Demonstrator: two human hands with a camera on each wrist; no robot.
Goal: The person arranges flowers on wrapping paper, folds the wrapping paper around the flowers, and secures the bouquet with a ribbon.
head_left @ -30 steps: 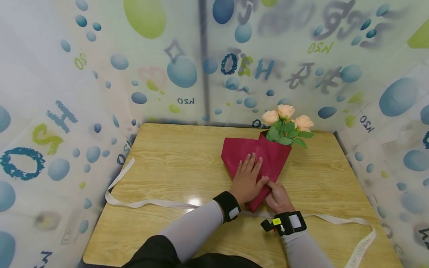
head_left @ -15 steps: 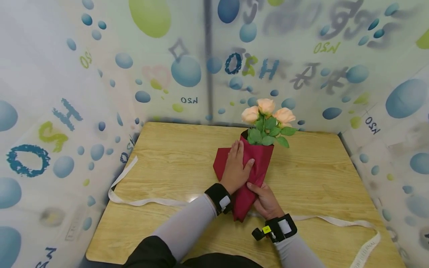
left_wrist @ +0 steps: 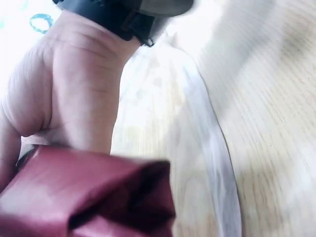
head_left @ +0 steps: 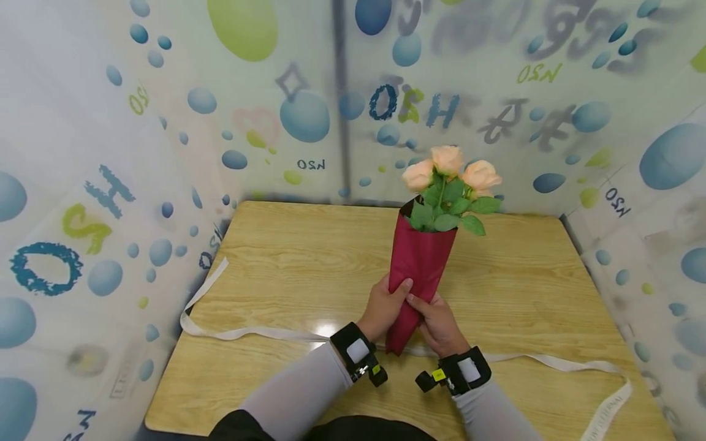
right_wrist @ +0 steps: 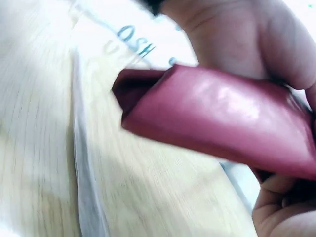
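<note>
A bouquet (head_left: pixel 421 257) of peach roses (head_left: pixel 448 160) with green leaves stands tilted in a dark red paper wrap, rolled into a cone. My left hand (head_left: pixel 382 308) grips the lower wrap from the left, its thumb lying across the front. From the right, my right hand (head_left: pixel 441 321) holds the same part, thumb close to the left one. Both wrist views show the folded, open lower end of the red wrap (left_wrist: pixel 98 192) over the table. The fingers behind the paper are mostly hidden.
A long white ribbon (head_left: pixel 254 332) runs across the wooden table (head_left: pixel 298 263) beneath the bouquet, its printed right end (head_left: pixel 607 407) curling toward the front edge. Patterned curtains (head_left: pixel 248 122) with blue and green spots surround the table at the back and sides.
The left hand has slid from flat on the paper down to the lower wrap and now grips it. The loose left flap is wrapped round, and the bouquet stands more upright.
</note>
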